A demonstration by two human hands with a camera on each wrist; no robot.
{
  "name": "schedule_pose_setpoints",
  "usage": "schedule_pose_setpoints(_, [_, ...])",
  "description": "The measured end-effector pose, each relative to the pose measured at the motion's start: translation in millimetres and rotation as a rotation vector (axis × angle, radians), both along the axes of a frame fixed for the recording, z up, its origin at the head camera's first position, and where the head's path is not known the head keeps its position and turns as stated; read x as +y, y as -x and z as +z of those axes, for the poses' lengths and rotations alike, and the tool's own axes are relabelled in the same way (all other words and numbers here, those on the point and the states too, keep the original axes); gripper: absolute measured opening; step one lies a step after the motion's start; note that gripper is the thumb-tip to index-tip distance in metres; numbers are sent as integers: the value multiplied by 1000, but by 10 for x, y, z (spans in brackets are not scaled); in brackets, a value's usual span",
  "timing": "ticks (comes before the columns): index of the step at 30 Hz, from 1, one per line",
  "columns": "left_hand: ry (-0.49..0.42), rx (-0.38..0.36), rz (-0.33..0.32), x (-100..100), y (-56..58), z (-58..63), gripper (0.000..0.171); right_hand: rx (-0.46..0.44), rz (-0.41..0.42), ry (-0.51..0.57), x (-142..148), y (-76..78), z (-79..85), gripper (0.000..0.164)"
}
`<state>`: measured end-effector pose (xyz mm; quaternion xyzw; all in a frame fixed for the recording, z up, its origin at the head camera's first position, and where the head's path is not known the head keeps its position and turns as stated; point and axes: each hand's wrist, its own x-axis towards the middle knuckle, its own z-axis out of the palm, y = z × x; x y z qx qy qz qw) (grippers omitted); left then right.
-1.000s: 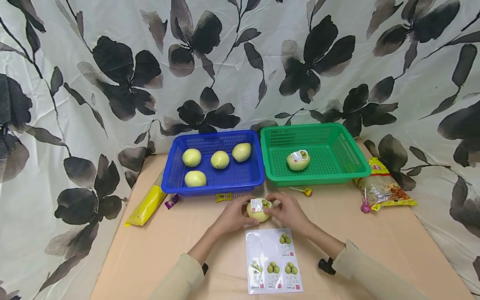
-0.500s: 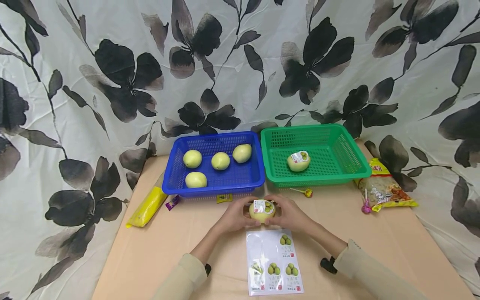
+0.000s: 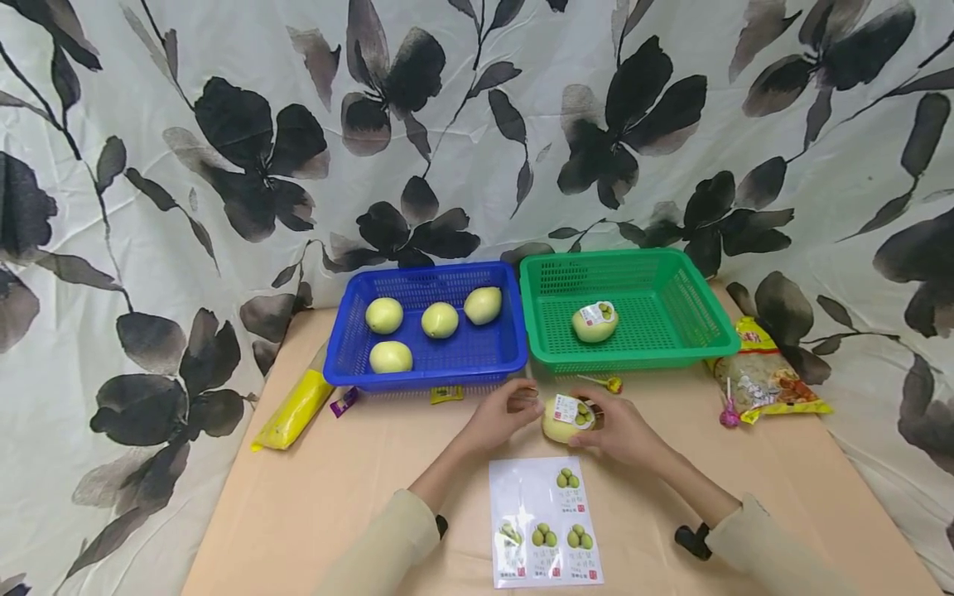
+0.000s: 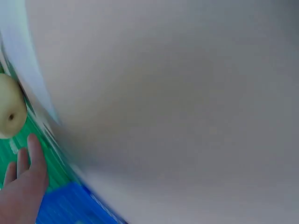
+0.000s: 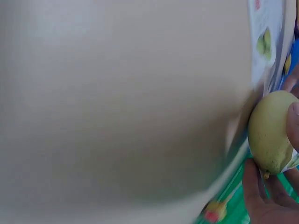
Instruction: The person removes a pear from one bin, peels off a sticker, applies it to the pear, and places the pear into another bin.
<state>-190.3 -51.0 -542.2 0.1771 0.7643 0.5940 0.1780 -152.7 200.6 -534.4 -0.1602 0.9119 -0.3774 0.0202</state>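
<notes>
My right hand [image 3: 624,426] grips a pale yellow-green pear [image 3: 557,426] above the table, with a white label on its upper side. In the right wrist view the pear [image 5: 268,130] shows its short stem between thumb and fingers. Just left of it is my left hand [image 3: 501,414], its fingers loosely bent and holding nothing. The left wrist view shows those fingers [image 4: 35,154] apart from the pear [image 4: 10,109]. A sticker sheet [image 3: 546,523] printed with green fruit lies in front of the hands; some of its places are blank.
A blue basket [image 3: 425,381] holds several unlabelled pears. Beside it, a green basket [image 3: 656,358] contains one labelled pear [image 3: 594,327]. A yellow packet [image 3: 294,414] lies left, a snack bag [image 3: 771,381] right. Lollipops [image 3: 729,414] and small wrapped sweets [image 3: 344,402] lie near the baskets.
Both hands held the pear half a second ago. Now the left hand has let go, and the right hand has carried the pear a little to the right.
</notes>
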Motion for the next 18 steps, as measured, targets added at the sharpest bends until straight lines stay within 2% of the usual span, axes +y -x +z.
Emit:
schedule_pose_setpoints(5, [-258,-187,134,338,71,-24,52,16,-67,-53,419,-82,24,78])
schedule_pose_setpoints(8, [-349,-278,240,499,112,-13,46,24,-81,-80,618,-126,44,78])
schedule_pose_setpoints(10, [-409,-310,318,589,139,8,40,25,-91,-97,737,-153,64,77])
schedule_pose_setpoints(12, [-424,-302,380,661,148,26,35,30,-104,-108,834,-183,85,76])
schedule_pose_setpoints(14, [-384,-255,418,713,120,40,34,28,-118,-121,916,-208,106,74])
schedule_pose_setpoints(16, [-307,-159,415,746,47,58,37,28,-119,-125,973,-225,124,74])
schedule_pose_setpoints(18, [-234,-53,385,770,-39,66,43,24,-121,-130,1013,-234,148,74])
